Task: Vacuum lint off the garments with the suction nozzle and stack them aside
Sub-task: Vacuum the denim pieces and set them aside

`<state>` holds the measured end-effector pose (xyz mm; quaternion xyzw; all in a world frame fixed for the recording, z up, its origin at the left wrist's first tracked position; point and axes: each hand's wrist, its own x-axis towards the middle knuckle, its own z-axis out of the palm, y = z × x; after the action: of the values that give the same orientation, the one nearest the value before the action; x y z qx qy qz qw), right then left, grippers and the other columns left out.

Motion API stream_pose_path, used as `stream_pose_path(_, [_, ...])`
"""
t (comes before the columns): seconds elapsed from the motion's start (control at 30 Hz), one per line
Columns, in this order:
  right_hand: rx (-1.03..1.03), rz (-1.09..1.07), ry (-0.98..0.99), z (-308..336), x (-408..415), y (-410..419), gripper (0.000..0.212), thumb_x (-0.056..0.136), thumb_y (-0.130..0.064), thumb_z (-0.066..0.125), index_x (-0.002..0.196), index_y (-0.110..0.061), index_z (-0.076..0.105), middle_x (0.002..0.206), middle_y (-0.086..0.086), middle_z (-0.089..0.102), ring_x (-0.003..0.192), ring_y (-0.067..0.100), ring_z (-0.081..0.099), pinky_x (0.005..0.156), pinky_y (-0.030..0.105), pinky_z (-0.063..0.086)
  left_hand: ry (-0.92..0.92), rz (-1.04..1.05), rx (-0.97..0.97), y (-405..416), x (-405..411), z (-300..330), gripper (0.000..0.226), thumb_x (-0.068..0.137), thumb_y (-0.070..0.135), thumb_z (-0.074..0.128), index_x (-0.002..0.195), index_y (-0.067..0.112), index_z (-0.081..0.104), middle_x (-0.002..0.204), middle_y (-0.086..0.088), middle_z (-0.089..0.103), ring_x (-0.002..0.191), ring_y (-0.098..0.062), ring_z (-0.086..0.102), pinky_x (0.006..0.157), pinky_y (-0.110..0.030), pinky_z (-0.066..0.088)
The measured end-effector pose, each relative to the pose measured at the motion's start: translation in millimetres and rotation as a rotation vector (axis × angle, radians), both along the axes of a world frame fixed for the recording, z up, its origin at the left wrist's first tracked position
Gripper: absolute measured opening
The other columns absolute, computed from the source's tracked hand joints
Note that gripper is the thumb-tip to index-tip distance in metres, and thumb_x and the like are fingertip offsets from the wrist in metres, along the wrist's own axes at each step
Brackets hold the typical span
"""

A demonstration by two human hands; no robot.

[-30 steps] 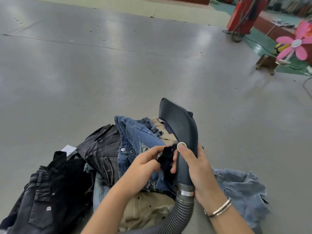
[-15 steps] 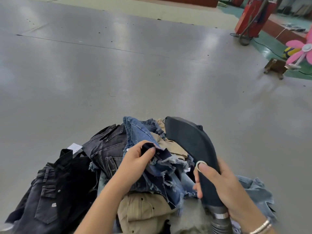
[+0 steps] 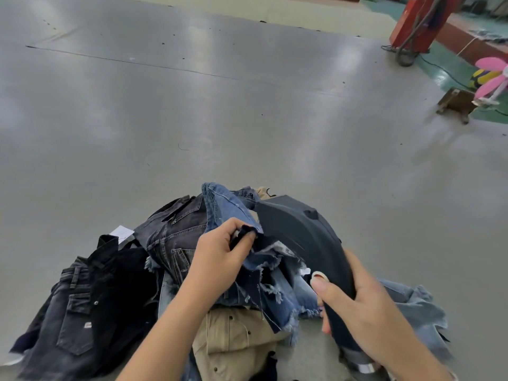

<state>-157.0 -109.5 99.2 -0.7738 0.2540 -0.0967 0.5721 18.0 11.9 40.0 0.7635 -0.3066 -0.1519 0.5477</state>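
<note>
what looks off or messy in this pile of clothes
The clothes lie in a loose, crumpled heap on the floor, not a neat stack. The blue denim the left hand pinches has ragged, frayed edges. A white tag pokes out at the heap's far left.

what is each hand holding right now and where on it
The left hand pinches the blue denim garment at a dark frayed edge. The right hand grips the suction nozzle low on its neck, just above the hose collar.

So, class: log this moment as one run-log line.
left hand: pinches frayed blue denim garment | right hand: grips dark grey plastic suction nozzle | stacking: pending
</note>
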Motion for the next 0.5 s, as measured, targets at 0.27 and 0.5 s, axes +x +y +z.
stream_pose_path(0.27, [-0.113, -0.029, 0.024, -2.3, 2.6, 13.6, 0.020, 0.078, -0.050, 0.059, 0.092, -0.057, 0.049, 0.063, 0.002, 0.063, 0.048, 0.016, 0.061, 0.049, 0.016, 0.047, -0.012, 0.022, -0.022, -6.9, -11.6, 2.5, 0.018, 0.089, 0.011, 0.063, 0.080, 0.025, 0.064, 0.063, 0.011, 0.066, 0.057, -0.004, 0.056, 0.055, -0.010, 0.039])
stream_pose_path(0.5, [-0.151, -0.141, -0.020, 6.4, 1.2, 8.4, 0.022, 0.083, -0.037, 0.060, 0.086, -0.056, 0.050, 0.061, 0.007, 0.061, 0.045, 0.018, 0.060, 0.046, 0.015, 0.047, 0.349, -0.115, -0.167, -6.7, -11.1, 3.3, 0.042, 0.095, 0.002, 0.053, 0.107, 0.040, 0.068, 0.099, 0.007, 0.075, 0.096, -0.012, 0.067, 0.093, -0.031, 0.050])
